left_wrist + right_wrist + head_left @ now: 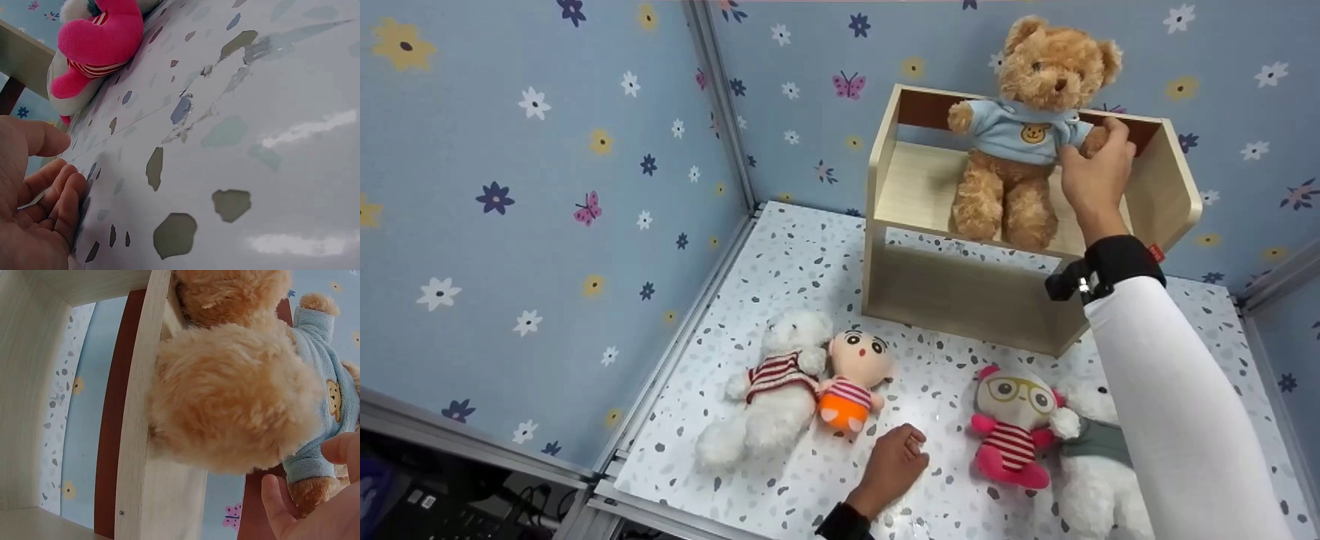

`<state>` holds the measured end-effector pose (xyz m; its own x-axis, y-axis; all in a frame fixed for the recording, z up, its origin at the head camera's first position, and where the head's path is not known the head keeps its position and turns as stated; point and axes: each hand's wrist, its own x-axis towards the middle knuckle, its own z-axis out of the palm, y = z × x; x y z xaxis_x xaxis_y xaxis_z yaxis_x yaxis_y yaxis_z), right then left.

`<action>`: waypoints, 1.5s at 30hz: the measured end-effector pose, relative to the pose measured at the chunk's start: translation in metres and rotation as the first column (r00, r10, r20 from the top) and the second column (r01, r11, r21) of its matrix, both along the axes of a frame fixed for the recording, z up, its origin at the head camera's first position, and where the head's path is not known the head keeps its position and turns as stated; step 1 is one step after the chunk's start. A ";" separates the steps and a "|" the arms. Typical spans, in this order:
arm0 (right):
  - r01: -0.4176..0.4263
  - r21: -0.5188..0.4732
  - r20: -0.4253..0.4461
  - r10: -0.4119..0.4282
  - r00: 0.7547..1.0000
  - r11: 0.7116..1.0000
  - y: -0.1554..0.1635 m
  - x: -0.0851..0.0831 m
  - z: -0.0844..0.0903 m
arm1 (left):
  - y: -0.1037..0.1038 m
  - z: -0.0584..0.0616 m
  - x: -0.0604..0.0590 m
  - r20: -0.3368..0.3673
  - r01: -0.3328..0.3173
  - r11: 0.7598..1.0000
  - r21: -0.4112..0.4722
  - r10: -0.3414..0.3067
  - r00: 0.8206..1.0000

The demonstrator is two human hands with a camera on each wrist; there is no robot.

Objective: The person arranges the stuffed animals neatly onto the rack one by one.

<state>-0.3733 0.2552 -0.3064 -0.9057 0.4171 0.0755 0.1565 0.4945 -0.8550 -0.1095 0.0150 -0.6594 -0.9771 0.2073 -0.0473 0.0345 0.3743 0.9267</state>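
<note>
A brown teddy bear (1020, 135) in a light blue hoodie is upright on the top shelf of a small wooden rack (915, 180), its feet at the front edge. My right hand (1099, 169) grips the bear's arm on the right side, and in the right wrist view the paw (312, 492) shows between thumb and fingers. Down on the speckled table, my left hand (891, 459) rests with loosely curled fingers and holds nothing. It lies between a doll in orange shorts (846, 405) and a pink plush toy with glasses (1011, 442).
At the left lies a white plush bear (780, 397) in a striped sweater, beside the doll. Another white plush toy (1095, 465) in a green top is partly hidden behind my right sleeve (1185, 405). Patterned blue wall panels (547, 225) enclose the table.
</note>
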 end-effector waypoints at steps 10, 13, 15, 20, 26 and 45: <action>0.028 -0.009 -0.018 -0.028 0.999 1.000 0.019 0.017 -0.010 | 0.001 -0.001 0.000 0.010 0.009 1.000 -0.020 -0.009 1.000; 0.023 -0.020 -0.036 -0.023 0.999 1.000 0.026 0.025 -0.014 | 0.001 -0.001 -0.001 0.013 0.011 1.000 -0.015 -0.011 1.000; 0.021 -0.028 -0.041 -0.022 0.999 0.999 0.030 0.030 -0.017 | 0.000 -0.002 0.000 0.020 0.010 1.000 -0.008 -0.010 1.000; 0.019 -0.036 -0.056 -0.021 0.998 0.999 0.036 0.046 -0.026 | 0.000 -0.003 0.001 0.030 0.013 1.000 0.009 -0.013 0.999; -0.007 -0.018 -0.121 0.005 0.993 1.000 0.038 0.073 -0.037 | 0.000 -0.003 0.000 0.012 0.022 1.000 -0.013 -0.022 1.000; -0.157 0.074 -0.183 0.168 0.969 0.985 0.016 0.163 -0.046 | 0.006 -0.001 0.001 -0.039 0.010 0.999 -0.040 -0.012 0.999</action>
